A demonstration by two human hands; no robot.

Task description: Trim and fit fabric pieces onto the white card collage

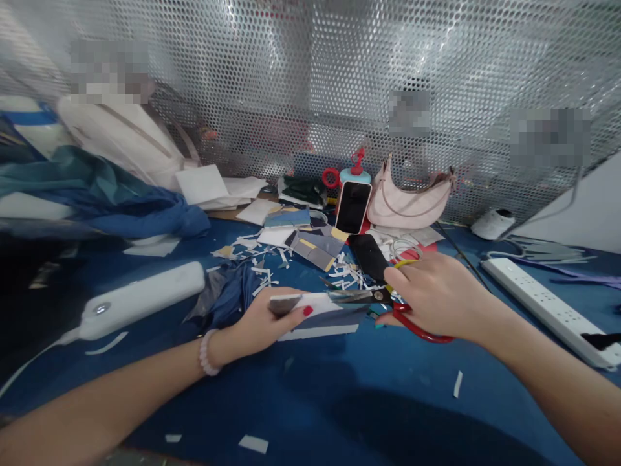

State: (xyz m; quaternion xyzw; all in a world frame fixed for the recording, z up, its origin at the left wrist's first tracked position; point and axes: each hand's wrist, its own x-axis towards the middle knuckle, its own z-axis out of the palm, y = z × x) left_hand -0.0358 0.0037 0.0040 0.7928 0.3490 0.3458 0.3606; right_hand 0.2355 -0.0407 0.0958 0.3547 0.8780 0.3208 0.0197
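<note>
Near the middle of the blue table, my left hand [266,317] pinches a piece of white and grey-blue paper [325,317] between thumb and fingers. A white strip runs along the paper's near edge. My right hand [436,298] grips a pair of scissors [405,317] with red and yellow handles. Their blades point left and lie at the paper's far edge; whether they are cutting into it I cannot tell. Cut strips of white paper [349,272] are scattered just beyond both hands, beside a black phone [369,257] lying flat.
Behind stand an upright phone [353,207], a pink handbag [412,197] and a perforated metal screen [272,84]. Printed paper pieces [310,246] lie in a heap. White power strips flank me on the left [143,299] and right [548,304]. Blue cloth [160,210] lies at the far left.
</note>
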